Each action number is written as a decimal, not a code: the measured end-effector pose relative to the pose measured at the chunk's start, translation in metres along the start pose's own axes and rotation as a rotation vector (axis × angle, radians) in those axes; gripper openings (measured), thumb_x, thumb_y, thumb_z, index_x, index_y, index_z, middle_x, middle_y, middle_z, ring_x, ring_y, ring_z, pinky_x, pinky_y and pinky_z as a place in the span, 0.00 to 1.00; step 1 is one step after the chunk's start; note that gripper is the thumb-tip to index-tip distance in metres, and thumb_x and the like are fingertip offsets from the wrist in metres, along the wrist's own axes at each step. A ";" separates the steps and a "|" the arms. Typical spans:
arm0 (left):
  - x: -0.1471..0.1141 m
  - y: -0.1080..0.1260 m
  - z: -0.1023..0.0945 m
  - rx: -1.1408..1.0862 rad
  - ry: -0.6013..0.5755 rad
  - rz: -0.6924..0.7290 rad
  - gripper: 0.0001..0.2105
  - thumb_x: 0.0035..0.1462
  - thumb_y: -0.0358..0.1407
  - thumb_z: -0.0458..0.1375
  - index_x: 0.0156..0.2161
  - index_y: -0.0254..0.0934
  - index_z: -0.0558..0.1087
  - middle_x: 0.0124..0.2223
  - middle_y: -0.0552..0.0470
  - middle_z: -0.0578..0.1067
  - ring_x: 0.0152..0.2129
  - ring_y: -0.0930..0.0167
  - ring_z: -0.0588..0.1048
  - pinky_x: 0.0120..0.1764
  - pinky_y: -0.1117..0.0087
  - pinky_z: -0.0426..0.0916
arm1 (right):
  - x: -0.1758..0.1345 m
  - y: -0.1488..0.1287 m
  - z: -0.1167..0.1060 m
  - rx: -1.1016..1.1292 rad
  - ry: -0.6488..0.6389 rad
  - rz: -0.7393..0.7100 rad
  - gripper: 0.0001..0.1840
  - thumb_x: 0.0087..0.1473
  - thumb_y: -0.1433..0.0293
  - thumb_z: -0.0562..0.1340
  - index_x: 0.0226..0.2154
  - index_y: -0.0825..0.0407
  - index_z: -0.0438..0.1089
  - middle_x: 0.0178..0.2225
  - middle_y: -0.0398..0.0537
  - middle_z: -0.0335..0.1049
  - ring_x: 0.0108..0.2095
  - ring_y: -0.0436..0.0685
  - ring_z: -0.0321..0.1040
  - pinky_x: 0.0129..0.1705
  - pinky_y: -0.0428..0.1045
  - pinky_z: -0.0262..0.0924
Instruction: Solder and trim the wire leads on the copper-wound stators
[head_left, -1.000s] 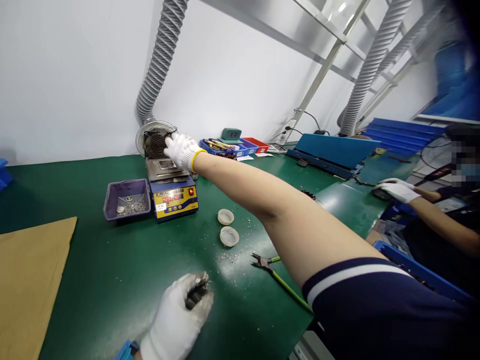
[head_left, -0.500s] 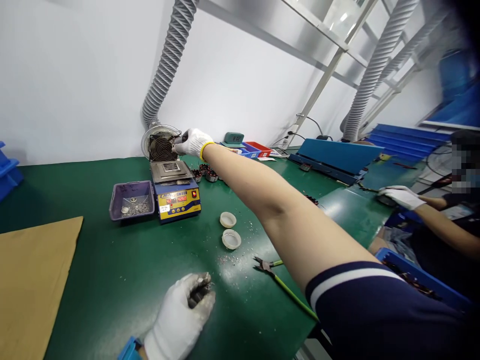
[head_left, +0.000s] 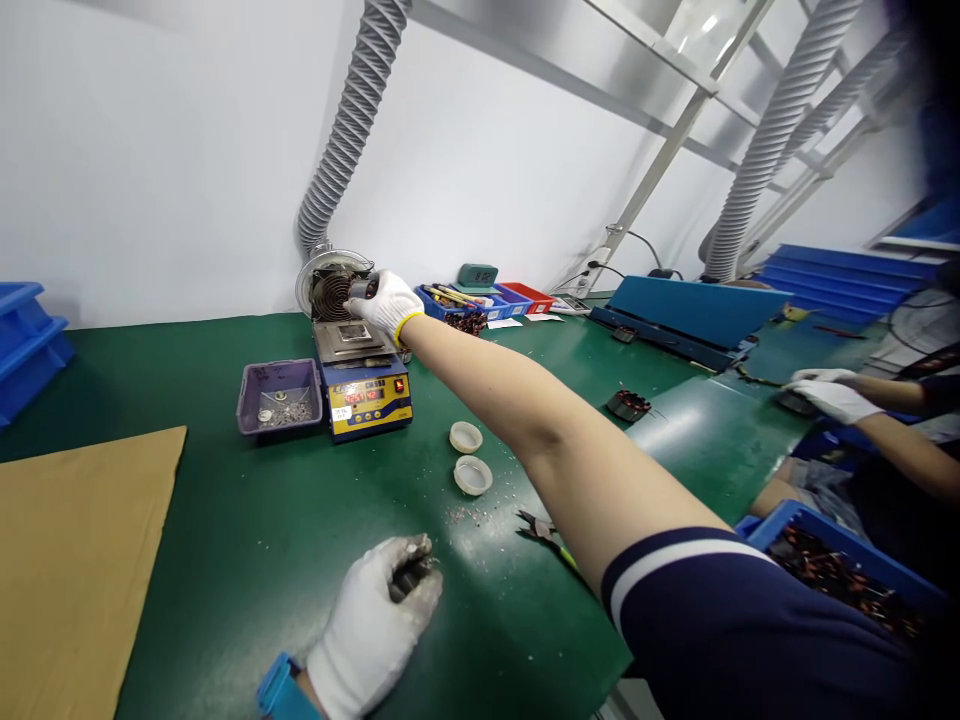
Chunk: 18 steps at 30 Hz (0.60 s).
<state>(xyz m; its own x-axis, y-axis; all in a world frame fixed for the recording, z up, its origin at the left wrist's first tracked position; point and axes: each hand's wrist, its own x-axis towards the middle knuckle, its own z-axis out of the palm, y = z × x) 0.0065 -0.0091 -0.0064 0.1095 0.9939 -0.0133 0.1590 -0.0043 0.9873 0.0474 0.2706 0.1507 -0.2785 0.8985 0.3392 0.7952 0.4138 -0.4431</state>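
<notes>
My right hand (head_left: pixel 391 303), in a white glove, reaches far forward and grips a dark grey cylindrical motor stator (head_left: pixel 364 289) by its side. The stator hangs above the metal top of a blue and yellow solder pot (head_left: pixel 370 405) with a lit red display. Near the table's front, my gloved left hand (head_left: pixel 375 615) curls round another dark stator (head_left: pixel 411 578), mostly hidden by the fingers, with thin shiny wire ends at its edge. Two small whitish round dishes (head_left: pixel 472 476) stand between the hands, and green-handled cutters (head_left: pixel 538 527) lie partly under my right arm.
A purple tray (head_left: pixel 244 400) with metal scraps stands left of the pot. Behind it rise a round extraction hood and hose (head_left: pixel 349 120). Brown cardboard (head_left: pixel 82 560) lies at left. A loose stator (head_left: pixel 628 404) and blue bins (head_left: pixel 514 300) are beyond my arm. A co-worker's gloved hands (head_left: pixel 832 397) are at right.
The view has shifted a little. My right hand and forearm have dropped slightly, covering stators beside the pot and uncovering a bin of pens. My left hand keeps its grip.
</notes>
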 end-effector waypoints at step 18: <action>-0.018 0.011 0.011 -0.443 0.163 -0.029 0.32 0.44 0.45 0.68 0.51 0.32 0.64 0.53 0.35 0.72 0.50 0.56 0.72 0.54 0.58 0.66 | -0.312 0.008 0.018 0.450 -0.225 0.147 0.36 0.42 0.68 0.66 0.55 0.42 0.62 0.50 0.49 0.58 0.45 0.59 0.69 0.47 0.56 0.66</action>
<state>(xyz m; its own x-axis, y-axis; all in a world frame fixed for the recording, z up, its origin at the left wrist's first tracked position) 0.0168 -0.0283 0.0027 -0.0504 0.9974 -0.0517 -0.2782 0.0357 0.9599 0.1309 -0.0037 0.0263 -0.3296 0.9406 0.0814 0.5386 0.2581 -0.8021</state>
